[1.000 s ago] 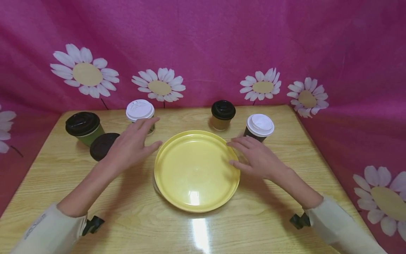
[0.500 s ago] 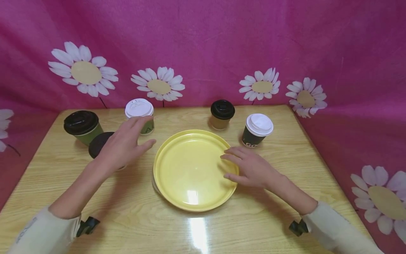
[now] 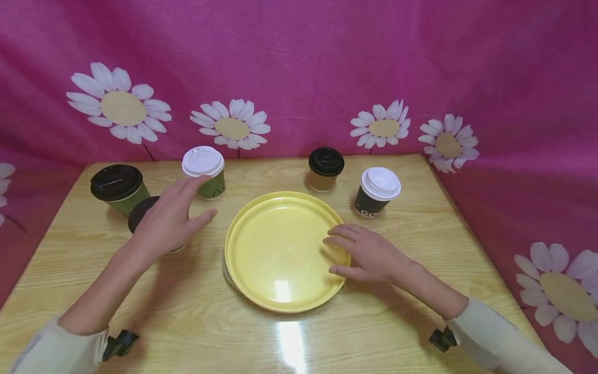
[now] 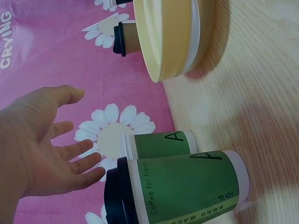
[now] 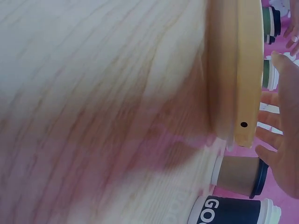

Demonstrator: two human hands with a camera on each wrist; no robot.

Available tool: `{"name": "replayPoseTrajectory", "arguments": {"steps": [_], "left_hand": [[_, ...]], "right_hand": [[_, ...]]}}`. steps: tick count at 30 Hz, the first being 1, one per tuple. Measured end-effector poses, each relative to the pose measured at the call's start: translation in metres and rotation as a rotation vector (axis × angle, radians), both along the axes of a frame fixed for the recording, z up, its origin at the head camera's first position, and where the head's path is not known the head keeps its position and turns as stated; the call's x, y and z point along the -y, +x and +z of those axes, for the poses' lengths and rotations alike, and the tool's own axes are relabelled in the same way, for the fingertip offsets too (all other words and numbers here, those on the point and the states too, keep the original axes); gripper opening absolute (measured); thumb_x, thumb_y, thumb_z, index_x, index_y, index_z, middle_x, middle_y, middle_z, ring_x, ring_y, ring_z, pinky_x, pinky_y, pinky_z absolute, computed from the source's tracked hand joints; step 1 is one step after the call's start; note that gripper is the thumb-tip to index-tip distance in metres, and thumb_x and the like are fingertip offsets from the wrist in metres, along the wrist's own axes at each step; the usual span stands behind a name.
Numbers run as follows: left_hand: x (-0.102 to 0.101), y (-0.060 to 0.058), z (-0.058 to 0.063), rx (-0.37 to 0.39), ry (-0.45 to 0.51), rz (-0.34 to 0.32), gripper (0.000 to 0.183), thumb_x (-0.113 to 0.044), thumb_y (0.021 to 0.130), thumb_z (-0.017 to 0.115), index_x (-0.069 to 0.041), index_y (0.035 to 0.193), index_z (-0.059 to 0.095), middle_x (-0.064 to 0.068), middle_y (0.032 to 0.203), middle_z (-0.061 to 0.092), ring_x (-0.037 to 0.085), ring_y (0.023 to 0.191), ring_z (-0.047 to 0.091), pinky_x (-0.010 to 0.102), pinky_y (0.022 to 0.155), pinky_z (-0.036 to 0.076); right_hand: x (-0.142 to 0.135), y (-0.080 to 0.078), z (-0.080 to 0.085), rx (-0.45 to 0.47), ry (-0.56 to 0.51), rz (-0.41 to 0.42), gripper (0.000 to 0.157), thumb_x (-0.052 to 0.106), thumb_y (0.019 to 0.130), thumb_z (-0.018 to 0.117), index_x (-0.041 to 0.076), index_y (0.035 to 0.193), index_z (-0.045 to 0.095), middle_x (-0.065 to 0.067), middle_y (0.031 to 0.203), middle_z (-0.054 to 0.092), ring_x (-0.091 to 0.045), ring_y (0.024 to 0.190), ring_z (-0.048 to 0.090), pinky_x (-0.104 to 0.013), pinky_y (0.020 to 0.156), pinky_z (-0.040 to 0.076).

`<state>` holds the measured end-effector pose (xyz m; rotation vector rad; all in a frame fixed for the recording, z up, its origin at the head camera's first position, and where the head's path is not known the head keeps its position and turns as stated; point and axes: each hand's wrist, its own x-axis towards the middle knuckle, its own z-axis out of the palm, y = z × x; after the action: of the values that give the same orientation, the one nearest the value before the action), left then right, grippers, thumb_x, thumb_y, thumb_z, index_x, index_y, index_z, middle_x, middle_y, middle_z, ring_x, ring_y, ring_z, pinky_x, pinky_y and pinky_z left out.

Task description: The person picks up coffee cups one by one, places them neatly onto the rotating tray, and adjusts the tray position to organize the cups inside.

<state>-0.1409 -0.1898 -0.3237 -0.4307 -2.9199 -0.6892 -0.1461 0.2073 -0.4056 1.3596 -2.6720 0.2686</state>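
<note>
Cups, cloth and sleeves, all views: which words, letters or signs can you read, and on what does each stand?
"CRYING": pink cloth
"Coffee for frien", last letter unclear: near green cup, left wrist view
"A": white-lidded green cup behind it
"GO", rest cut off: black cup
Too small, blurred or turned away: other print on these green cups, marks on the sleeves

Wide way behind, obstacles left
Between the white-lidded green cup (image 3: 205, 169) and the brown cup (image 3: 322, 181) there is room behind the yellow tray (image 3: 280, 236) — on the left two black-lidded cups (image 3: 117, 184) stand in the way.
</note>
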Motion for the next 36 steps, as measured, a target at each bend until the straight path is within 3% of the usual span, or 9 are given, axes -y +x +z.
{"name": "replayPoseTrajectory", "arguments": {"steps": [9,20,29,36], "left_hand": [[0.008,0.003,0.001,-0.032,0.008,0.020,0.066,-0.029,0.083,0.065,-0.010,0.139,0.035,0.019,0.136,0.039,0.040,0.123,0.033,0.060,0.092,0.032],[0.014,0.002,0.003,-0.077,0.015,0.027,0.067,-0.026,0.081,0.067,-0.009,0.138,0.036,0.020,0.133,0.040,0.038,0.122,0.035,0.058,0.094,0.032],[0.020,0.003,0.007,-0.091,0.072,0.045,0.065,-0.023,0.081,0.067,-0.008,0.137,0.037,0.020,0.132,0.041,0.040,0.120,0.035,0.058,0.095,0.030],[0.025,0.007,0.002,-0.163,0.150,0.076,0.059,-0.020,0.081,0.068,-0.004,0.132,0.044,0.020,0.127,0.046,0.038,0.118,0.038,0.054,0.096,0.030]], "right_hand": [[-0.001,0.005,-0.006,-0.019,0.006,0.036,0.060,0.061,0.082,0.052,0.018,0.124,0.054,-0.002,0.126,0.050,-0.018,0.119,0.041,-0.034,0.101,0.033],[0.000,0.005,-0.015,-0.027,-0.008,0.145,0.067,0.065,0.077,0.054,0.016,0.123,0.055,-0.003,0.125,0.051,-0.020,0.119,0.041,-0.035,0.102,0.030],[0.000,0.003,-0.017,-0.054,-0.004,0.202,0.067,0.066,0.076,0.054,0.014,0.119,0.056,-0.005,0.120,0.054,-0.022,0.117,0.042,-0.038,0.103,0.028],[-0.001,0.002,-0.020,-0.081,0.006,0.236,0.065,0.067,0.075,0.053,0.016,0.115,0.057,-0.004,0.117,0.054,-0.023,0.116,0.044,-0.045,0.103,0.028]]}}
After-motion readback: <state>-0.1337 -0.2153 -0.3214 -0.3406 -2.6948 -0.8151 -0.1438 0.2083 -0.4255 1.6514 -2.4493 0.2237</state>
